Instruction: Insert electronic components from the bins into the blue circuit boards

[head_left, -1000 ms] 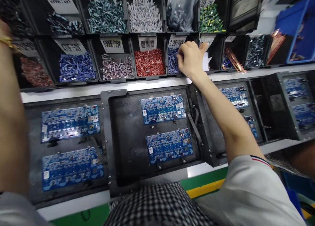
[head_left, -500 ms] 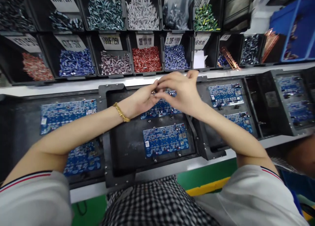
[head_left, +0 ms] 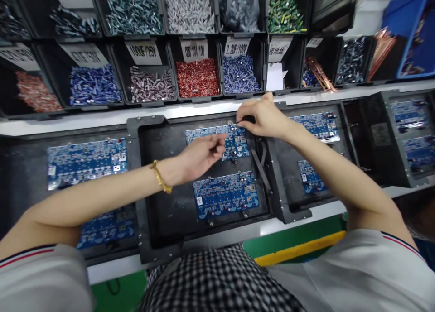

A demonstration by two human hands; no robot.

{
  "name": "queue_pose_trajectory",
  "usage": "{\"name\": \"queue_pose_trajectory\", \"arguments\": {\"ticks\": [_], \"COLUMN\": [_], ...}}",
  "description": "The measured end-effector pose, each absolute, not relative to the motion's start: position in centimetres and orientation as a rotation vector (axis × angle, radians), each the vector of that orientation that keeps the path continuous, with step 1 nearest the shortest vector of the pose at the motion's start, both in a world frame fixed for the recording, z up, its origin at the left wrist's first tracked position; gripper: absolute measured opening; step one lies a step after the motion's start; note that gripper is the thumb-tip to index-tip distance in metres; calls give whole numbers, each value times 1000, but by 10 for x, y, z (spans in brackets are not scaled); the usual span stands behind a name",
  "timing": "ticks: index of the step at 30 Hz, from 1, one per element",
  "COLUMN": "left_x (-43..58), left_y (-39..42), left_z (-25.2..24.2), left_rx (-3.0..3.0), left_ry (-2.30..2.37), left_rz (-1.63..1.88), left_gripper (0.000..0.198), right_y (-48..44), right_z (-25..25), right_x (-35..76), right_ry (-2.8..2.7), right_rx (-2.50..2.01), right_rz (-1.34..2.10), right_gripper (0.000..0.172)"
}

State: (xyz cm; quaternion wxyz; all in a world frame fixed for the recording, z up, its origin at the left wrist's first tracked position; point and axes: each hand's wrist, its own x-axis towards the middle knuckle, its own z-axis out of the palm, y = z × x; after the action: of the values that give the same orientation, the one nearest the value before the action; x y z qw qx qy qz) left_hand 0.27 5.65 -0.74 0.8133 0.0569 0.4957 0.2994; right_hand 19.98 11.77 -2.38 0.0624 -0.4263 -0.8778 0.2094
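My right hand [head_left: 263,117] is at the upper right corner of the upper blue circuit board [head_left: 239,144], thumb and finger pinched together. Whatever lies between those fingertips is too small to make out. Over the left part of the same board is my left hand [head_left: 203,157], its index finger stretched toward the right and its other fingers curled in. Any small part inside the curled fingers is hidden. Below, a second blue circuit board [head_left: 226,195] with a white label lies in the same black tray [head_left: 163,212].
Behind the trays stand black bins of small parts: red capacitors [head_left: 198,79], blue ones [head_left: 240,75] and others. Neighbouring trays hold a circuit board on the left [head_left: 86,160] and more on the right [head_left: 314,124]. A black strap [head_left: 261,170] lies along the tray's right side.
My hands were together above the upper board and have parted. The left hand has moved down and slightly left; the right has reached the board's upper right corner.
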Motion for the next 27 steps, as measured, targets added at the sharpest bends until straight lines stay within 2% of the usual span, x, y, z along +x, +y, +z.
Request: {"name": "queue_pose_trajectory", "arguments": {"ticks": [4,9,13,23,27], "left_x": [6,6,4,4,7], "left_y": [36,36,38,39,41], "left_z": [-11,-17,-18,-18,-17], "left_rx": [219,371,351,356,308], "left_ry": [1089,1104,1039,1071,1082], "left_rz": [579,546,585,585,583], "left_gripper": [16,27,19,14,18], "right_y": [120,118,118,131,134], "right_z": [-37,-35,-35,-33,-32], "right_x": [202,201,200,204,203], "right_ry": [-2676,-2700,-2719,-2941,-2996], "right_rx": [-1242,-1233,-1229,-1010,-1001], "right_rz": [662,635,610,555,490], "right_gripper": [20,18,20,24,25]}}
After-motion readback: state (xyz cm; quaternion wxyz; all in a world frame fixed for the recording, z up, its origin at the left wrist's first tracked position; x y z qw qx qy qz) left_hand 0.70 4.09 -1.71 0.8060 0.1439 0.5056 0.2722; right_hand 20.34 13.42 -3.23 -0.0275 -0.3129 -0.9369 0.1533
